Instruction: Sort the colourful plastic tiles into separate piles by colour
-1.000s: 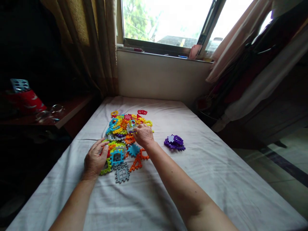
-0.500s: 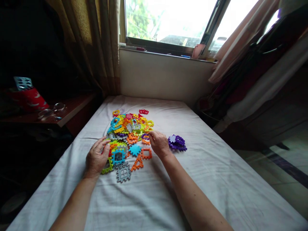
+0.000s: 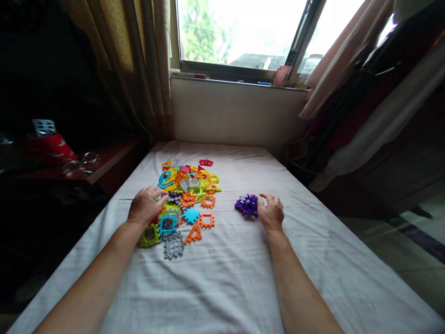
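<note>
My left hand (image 3: pixel 148 204) is over the left edge of a heap of colourful plastic interlocking building tiles (image 3: pixel 194 183). Its thumb and forefinger are apart, beside a dark purple tile (image 3: pixel 174 196) among grey ones. To the right, my right hand (image 3: pixel 271 211) is at the right side of a small pile of purple tiles (image 3: pixel 246 205). The thumb and fingers are parted at the pile's edge, and the hand hides part of it. In front of the heap lie a grey square tile (image 3: pixel 174 246), an orange triangle tile (image 3: pixel 193 233) and a light-blue tile (image 3: pixel 191 215).
The tiles lie on a bed with a wrinkled pale sheet (image 3: pixel 215 283). A side table at left carries glasses (image 3: pixel 83 162) and a red patterned container (image 3: pixel 52 147). A window (image 3: pixel 236 32) is behind, with a curtain (image 3: pixel 146 69) at left and hanging clothes (image 3: pixel 361 139) at right.
My right hand has moved from the heap, at a purple tile, over to the right side of the purple pile. My left hand has shifted slightly up and right along the heap.
</note>
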`<state>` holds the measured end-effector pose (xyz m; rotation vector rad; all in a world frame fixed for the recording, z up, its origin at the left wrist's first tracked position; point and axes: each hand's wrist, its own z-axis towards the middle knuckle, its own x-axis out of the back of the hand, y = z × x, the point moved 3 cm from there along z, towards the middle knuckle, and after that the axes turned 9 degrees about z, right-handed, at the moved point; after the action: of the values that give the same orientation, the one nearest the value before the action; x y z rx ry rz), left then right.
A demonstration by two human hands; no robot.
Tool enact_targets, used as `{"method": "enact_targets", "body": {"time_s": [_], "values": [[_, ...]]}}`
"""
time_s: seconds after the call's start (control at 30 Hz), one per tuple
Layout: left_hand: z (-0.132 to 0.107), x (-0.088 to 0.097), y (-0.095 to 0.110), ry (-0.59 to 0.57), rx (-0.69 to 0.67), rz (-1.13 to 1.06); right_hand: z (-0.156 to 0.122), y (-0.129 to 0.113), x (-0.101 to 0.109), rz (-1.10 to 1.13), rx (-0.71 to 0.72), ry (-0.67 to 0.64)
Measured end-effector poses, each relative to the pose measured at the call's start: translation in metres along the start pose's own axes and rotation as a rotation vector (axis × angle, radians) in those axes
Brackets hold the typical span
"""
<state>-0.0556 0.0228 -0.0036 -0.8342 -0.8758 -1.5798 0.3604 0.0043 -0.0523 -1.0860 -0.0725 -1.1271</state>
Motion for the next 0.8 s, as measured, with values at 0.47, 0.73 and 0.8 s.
{"method": "enact_targets", "body": {"time_s": [0.47,0.73,0.8], "values": [[0.038,-0.015,0.021,-0.292,-0.235,0.419,0.002,0.033,-0.009,0.257,-0.078,0.109],[0.044,-0.01,0.031,-0.361,-0.247,0.51,-0.001,0.034,-0.01,0.286,-0.119,0.132],[0.046,-0.011,0.038,-0.362,-0.245,0.523,-0.001,0.034,-0.01,0.293,-0.124,0.125]]}}
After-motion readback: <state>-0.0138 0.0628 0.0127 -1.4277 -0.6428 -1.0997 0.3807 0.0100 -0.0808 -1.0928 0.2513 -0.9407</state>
